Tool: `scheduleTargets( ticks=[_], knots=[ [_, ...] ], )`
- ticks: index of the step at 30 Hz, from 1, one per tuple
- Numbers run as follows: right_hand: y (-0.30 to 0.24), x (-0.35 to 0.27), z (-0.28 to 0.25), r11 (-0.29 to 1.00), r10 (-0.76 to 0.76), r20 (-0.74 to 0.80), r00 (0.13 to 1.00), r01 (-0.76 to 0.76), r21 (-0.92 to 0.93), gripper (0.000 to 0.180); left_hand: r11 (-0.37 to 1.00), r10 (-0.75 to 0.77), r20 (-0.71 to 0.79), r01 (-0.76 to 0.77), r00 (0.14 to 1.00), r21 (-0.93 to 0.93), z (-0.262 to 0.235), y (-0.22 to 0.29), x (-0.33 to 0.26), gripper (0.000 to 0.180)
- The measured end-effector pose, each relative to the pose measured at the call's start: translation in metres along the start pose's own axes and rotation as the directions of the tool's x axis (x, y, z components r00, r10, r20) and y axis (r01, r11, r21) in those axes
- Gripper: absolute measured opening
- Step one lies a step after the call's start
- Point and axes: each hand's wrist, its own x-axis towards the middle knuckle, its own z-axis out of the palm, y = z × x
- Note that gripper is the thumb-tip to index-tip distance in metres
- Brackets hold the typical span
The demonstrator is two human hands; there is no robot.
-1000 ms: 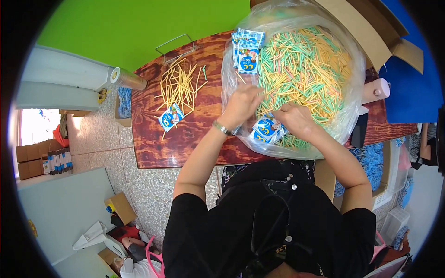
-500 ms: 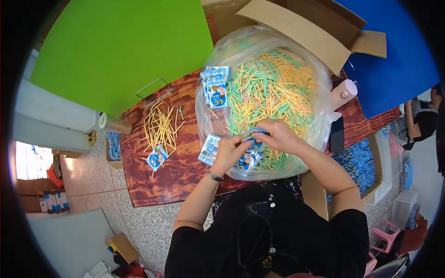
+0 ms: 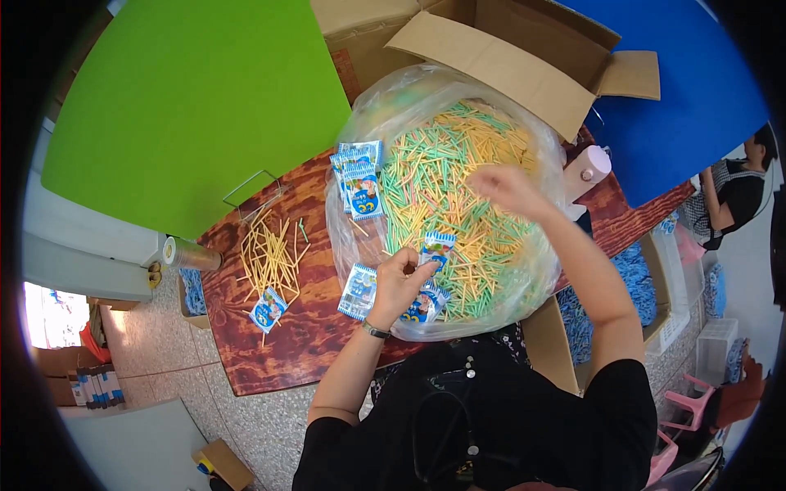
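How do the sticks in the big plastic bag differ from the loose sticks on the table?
The sticks in the plastic bag form a dense heap of green, yellow and orange; the loose sticks on the table are few, scattered and mostly yellow. The right hand hovers over the bagged heap; no hand is near the loose ones. Both are thin and straight.

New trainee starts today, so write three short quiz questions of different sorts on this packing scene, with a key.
1. True or false: the left hand holds a small blue and white packet at the near edge of the clear bag of coloured sticks.
2. Where is the right hand? A) on the cardboard box B) over the sticks inside the bag C) on the wooden table
3. Fill in: the loose pile of yellow sticks lies on the wooden table, to the ___ of the bag.

Key: 1 true; 2 B; 3 left
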Motion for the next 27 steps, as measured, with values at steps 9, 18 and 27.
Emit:
scheduleTargets(
  ticks=[9, 18, 27],
  knots=[
    [0.096, 0.097, -0.027, 0.564, 0.546, -0.2, 0.814, -0.533, -0.63, 0.048, 1.0, 0.023, 0.037, -0.023, 0.999, 0.012, -0.001, 0.005, -0.003, 0.022],
    [0.08, 0.105, -0.022, 0.554, 0.676, -0.171, 0.717, -0.647, -0.524, 0.056, 1.0, -0.024, 0.096, 0.023, 0.995, 0.014, -0.001, 0.001, 0.002, 0.017],
    [0.094, 0.111, -0.017, 0.613, 0.65, -0.092, 0.754, -0.592, -0.524, 0.053, 1.0, -0.018, 0.086, 0.019, 0.996, -0.005, -0.006, -0.003, -0.001, 0.019]
  ],
)
